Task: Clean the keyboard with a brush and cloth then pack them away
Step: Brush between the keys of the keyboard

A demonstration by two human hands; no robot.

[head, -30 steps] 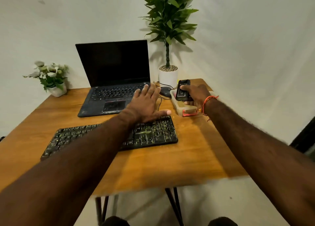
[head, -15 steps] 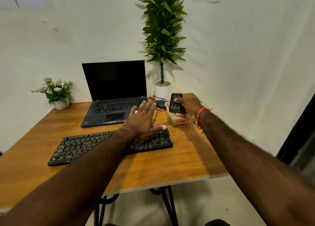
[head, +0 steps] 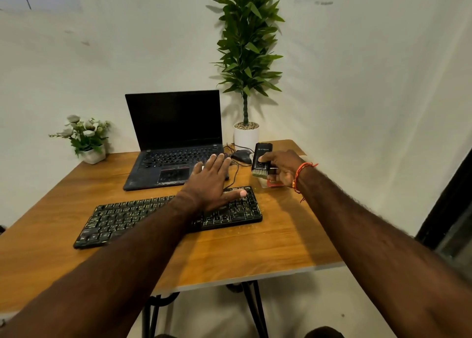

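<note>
A black keyboard (head: 122, 220) lies across the middle of the wooden table (head: 255, 251). My left hand (head: 212, 182) rests flat on its right part, fingers straight and spread, thumb on the keys. My right hand (head: 281, 168) grips a black cleaning brush (head: 261, 159) upright, its pale bristles pointing down, just beyond the keyboard's far right corner. Under that hand sits a small pale box (head: 268, 183) with a red part, mostly hidden. No cloth shows.
An open black laptop (head: 173, 143) stands behind the keyboard, with a black mouse (head: 241, 156) and cables to its right. A tall potted plant (head: 246, 123) is at the back, a small flower pot (head: 88, 143) at the back left. The table's right edge is close.
My right hand has lifted the brush a little off the box, and its bristles now show below. The left hand stays on the keyboard. The camera has tilted up.
</note>
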